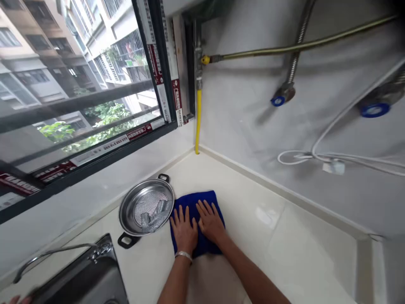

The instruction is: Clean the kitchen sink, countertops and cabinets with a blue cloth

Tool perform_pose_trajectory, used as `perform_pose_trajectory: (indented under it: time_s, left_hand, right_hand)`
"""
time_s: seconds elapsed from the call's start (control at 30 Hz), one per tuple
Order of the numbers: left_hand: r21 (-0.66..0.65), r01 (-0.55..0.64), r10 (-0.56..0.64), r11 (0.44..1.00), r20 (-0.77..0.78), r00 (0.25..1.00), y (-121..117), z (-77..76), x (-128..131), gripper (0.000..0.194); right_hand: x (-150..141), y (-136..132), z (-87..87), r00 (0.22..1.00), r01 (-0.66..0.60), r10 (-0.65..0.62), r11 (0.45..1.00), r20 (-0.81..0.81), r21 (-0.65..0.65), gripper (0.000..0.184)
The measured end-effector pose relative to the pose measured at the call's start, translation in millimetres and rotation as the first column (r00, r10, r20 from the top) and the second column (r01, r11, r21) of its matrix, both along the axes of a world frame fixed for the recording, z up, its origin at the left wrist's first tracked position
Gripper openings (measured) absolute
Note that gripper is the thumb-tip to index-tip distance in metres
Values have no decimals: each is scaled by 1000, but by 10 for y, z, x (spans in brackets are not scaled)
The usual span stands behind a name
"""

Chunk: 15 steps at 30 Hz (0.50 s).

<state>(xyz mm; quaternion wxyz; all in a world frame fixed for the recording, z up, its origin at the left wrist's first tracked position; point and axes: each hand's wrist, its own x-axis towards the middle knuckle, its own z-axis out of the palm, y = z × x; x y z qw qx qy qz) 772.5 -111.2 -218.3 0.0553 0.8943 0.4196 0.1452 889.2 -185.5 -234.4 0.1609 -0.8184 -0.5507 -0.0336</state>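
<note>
A dark blue cloth [198, 198] lies spread on the cream countertop [253, 211]. Flat on its left half rests my left hand [184, 230], fingers spread, with a pale bracelet at the wrist. My right hand [210, 221] presses on the cloth's right half, its fingers stretched out too. Neither hand grips the cloth. Just left of the cloth stands a round steel steamer pan [126, 207] with black side handles and a perforated bottom. Some crumpled clear plastic [156, 217] lies inside it.
A steel sink [85, 278] with a tap [47, 253] is at lower left; part of another hand [19, 300] shows at that corner. A yellow pipe [198, 122] enters the counter's back corner. White cables [316, 156] and blue-capped valves [278, 100] hang on the right wall.
</note>
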Motion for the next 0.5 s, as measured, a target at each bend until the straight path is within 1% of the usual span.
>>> perform_pose_trajectory:
  time_s: [0.13, 0.27, 0.4, 0.5]
  left_hand:
    - [7, -46, 47, 999, -15, 999, -283, 20, -589, 56]
    - [-60, -64, 64, 996, -4, 998, -679, -1, -1108, 61]
    - [-129, -57, 59, 990, 16, 998, -1134, -44, -1484, 65]
    - [-200, 21, -11, 980, 53, 999, -1502, -7, -1689, 68]
  right_hand:
    - [-520, -312, -80, 994, -111, 110, 993, 13, 27, 62]
    - [-1000, -691, -193, 989, -149, 148, 981, 18, 122, 58]
    - [-1372, -1120, -288, 989, -149, 146, 959, 30, 241, 56]
    - [-1553, -1522, -339, 991, -134, 121, 946, 61, 294, 57]
